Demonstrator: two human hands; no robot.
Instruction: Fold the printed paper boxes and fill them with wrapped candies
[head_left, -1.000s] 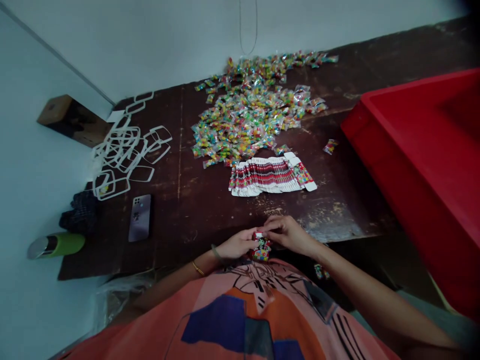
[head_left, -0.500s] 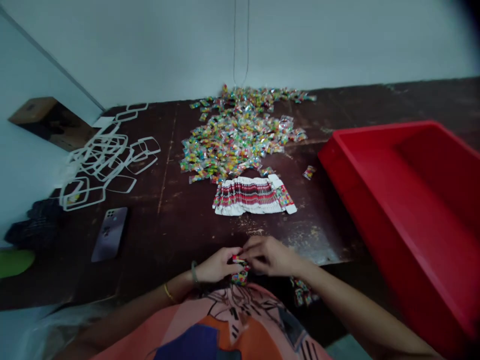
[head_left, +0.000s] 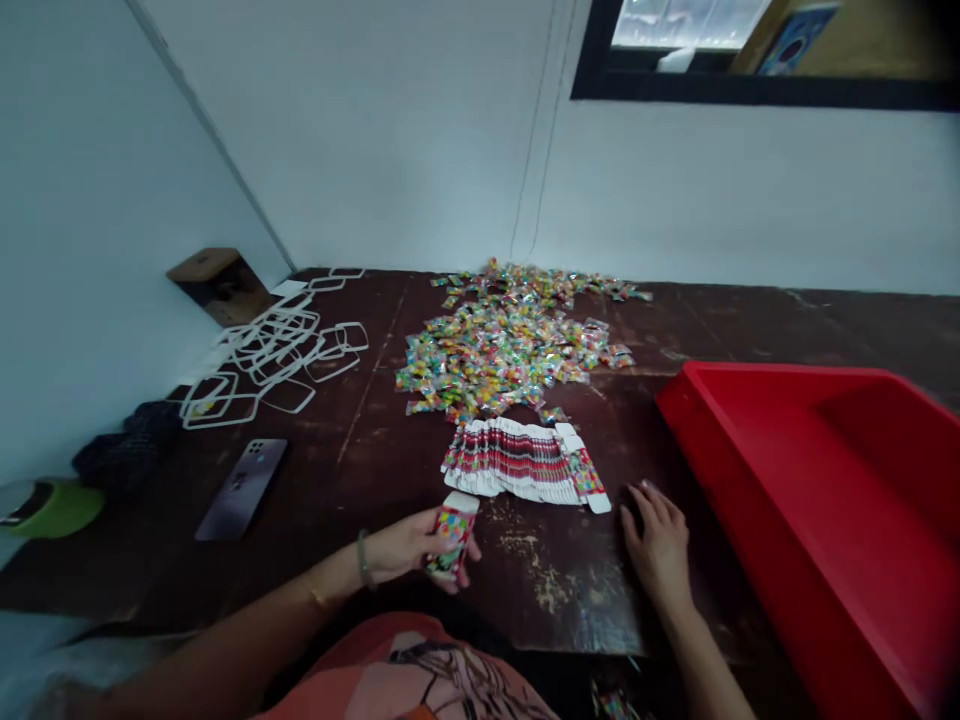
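My left hand (head_left: 420, 548) is closed around a small printed carton (head_left: 451, 535), held tilted above the table's front edge, with a white flap at its top end. Over the table, beside the red tray, is my right hand (head_left: 658, 545), palm down with its fingers bent; what lies under the fingertips is hidden. Between and beyond the hands lies a row of flat printed cartons (head_left: 517, 460), stacked overlapping. Behind that row spreads a heap of small clear packets of colourful candy (head_left: 495, 350).
A large red tray (head_left: 787, 560) stands at the right. At the left lie white frame-shaped bands (head_left: 274, 345), a phone (head_left: 241, 490), dark cloth (head_left: 135, 445) and a green cap (head_left: 67, 508). A brown box (head_left: 221, 285) is at the back left; more printed packs (head_left: 616, 703) show below the table edge.
My hands have parted: the left keeps the carton, the right has moved right and forward. The single candy packet near the tray no longer shows. The view has tilted up.
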